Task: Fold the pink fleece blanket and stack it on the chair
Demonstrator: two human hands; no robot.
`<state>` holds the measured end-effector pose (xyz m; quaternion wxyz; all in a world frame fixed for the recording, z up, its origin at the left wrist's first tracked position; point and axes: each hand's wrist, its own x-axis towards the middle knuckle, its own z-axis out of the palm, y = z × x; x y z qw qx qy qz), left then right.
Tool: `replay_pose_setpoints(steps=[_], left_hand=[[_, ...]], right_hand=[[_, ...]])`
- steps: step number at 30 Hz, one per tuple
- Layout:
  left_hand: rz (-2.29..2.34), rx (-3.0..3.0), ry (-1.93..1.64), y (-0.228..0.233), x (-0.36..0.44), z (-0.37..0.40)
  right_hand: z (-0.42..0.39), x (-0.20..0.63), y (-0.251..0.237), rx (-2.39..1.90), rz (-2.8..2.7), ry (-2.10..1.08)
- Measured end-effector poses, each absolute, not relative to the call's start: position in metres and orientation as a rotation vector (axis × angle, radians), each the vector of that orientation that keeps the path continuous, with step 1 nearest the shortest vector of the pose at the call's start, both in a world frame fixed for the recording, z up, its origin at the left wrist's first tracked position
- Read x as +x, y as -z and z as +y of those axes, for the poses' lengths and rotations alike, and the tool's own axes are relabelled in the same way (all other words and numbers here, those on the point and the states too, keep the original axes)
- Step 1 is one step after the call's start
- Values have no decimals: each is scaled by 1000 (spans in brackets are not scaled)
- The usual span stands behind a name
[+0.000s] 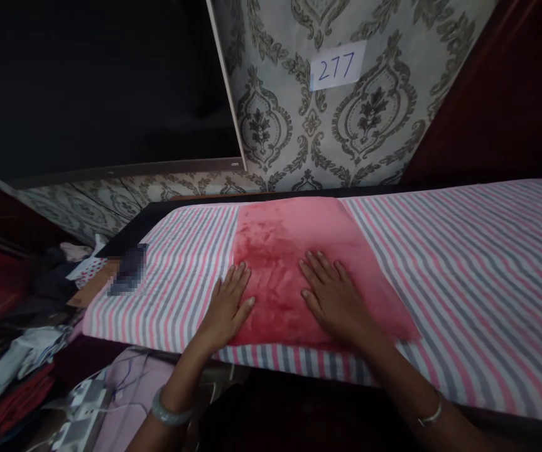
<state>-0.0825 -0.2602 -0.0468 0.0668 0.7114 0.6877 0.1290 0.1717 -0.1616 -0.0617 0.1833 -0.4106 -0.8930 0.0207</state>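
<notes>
A pink-red cloth (277,298) lies spread out on a striped cover (176,263) of pink, grey and white. Its left and front parts look darker red and streaky, while the back and right are a paler pink. My left hand (227,307) rests flat at the cloth's left edge, fingers stretched forward. On the right half of the cloth, my right hand (334,295) lies palm down with its fingers spread. Neither hand grips anything.
A large dark television screen (101,88) stands behind on the left, near the patterned wall (275,107). A paper marked 277 (337,65) is stuck there. Piled clothes (21,358) and a white power strip (82,408) are at the lower left.
</notes>
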Motion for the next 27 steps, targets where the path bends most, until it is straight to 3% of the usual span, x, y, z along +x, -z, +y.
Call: replay_pose_setpoints(steps=[8,15,21,27], left_hand=[[2111,2096,-440,23,-84,-251],[1857,2396,-329,-15,-29,-191],[1824,2542,-136,11,-22,-150],[2054,2478,-219,26,-56,-148]], right_hand=[[-151,177,56,-1106,-2558,-205],[-126,169,20,-1228,-2432,-211],[-134,156,48,-1280,-2505,-54],[-134,159,62,-1213,-2451,17]])
